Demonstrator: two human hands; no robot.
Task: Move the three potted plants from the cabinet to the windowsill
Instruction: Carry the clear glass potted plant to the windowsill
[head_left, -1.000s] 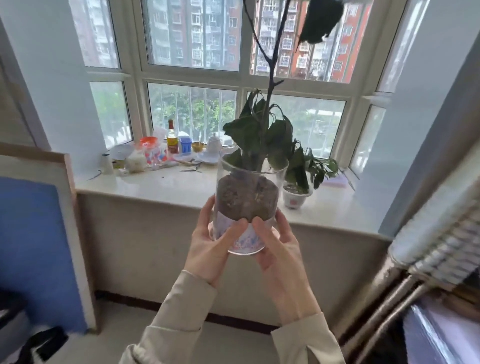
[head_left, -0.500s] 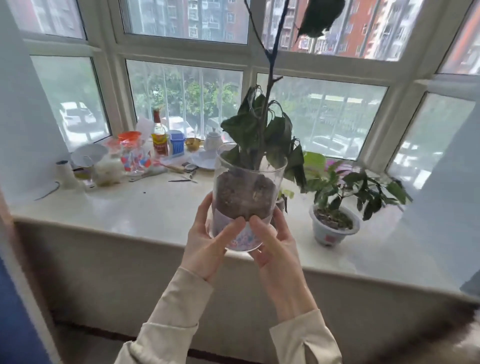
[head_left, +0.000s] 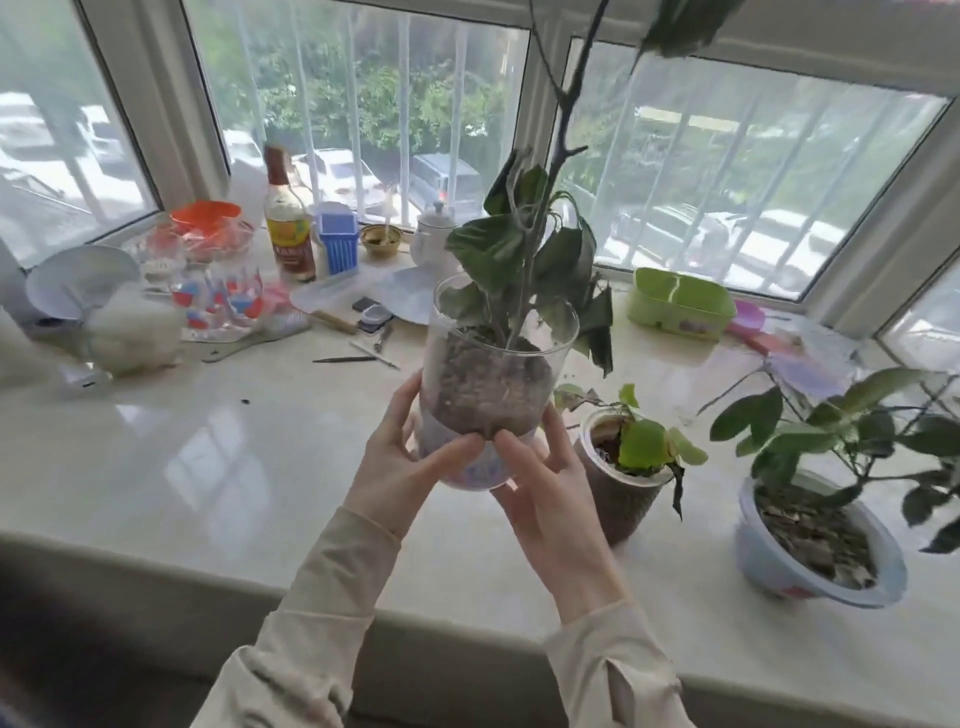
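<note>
Head view: left hand (head_left: 400, 467) and right hand (head_left: 550, 493) cup clear potted plant (head_left: 493, 384) (upright) between them.

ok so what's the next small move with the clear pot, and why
Probably lower the clear pot straight down onto the bare windowsill left of the brown pot: left hand and right hand both grip it above the sill, and that spot looks free.
</note>
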